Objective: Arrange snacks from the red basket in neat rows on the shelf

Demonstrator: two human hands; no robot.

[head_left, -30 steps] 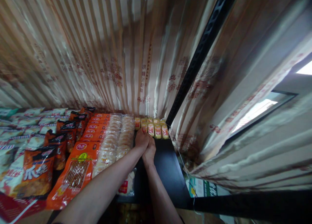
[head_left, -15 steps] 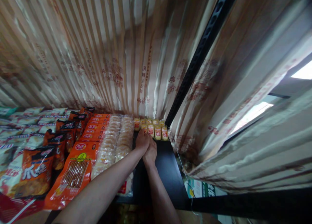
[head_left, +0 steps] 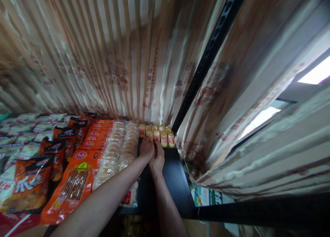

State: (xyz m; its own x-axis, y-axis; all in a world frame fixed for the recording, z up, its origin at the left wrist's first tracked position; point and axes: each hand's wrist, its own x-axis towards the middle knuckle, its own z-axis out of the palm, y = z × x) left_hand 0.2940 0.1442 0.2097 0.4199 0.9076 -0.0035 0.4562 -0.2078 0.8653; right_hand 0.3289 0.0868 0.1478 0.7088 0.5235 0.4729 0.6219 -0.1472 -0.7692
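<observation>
Small yellow packs (head_left: 164, 139) with red labels stand in short rows at the back corner of the black shelf (head_left: 171, 177). My left hand (head_left: 147, 149) is at the front row, its fingers closed on a yellow pack (head_left: 149, 134) that they partly cover. Close against it, my right hand (head_left: 157, 159) has its fingertips closed at the lower edge of another yellow pack (head_left: 156, 134). My forearms cross the shelf from below, and the undersides of both hands are hidden.
Left of my hands lie two columns of clear-wrapped round pastries (head_left: 129, 144), orange snack bags (head_left: 74, 182) and orange-black bags (head_left: 32, 183). White packets (head_left: 25, 127) fill the far left. A black perforated post (head_left: 201, 72) rises at the corner before a printed curtain (head_left: 134, 58).
The view has shifted slightly, so the shelf appears a little further left. My hands have parted slightly at the fingertips, uncovering more of the front yellow packs.
</observation>
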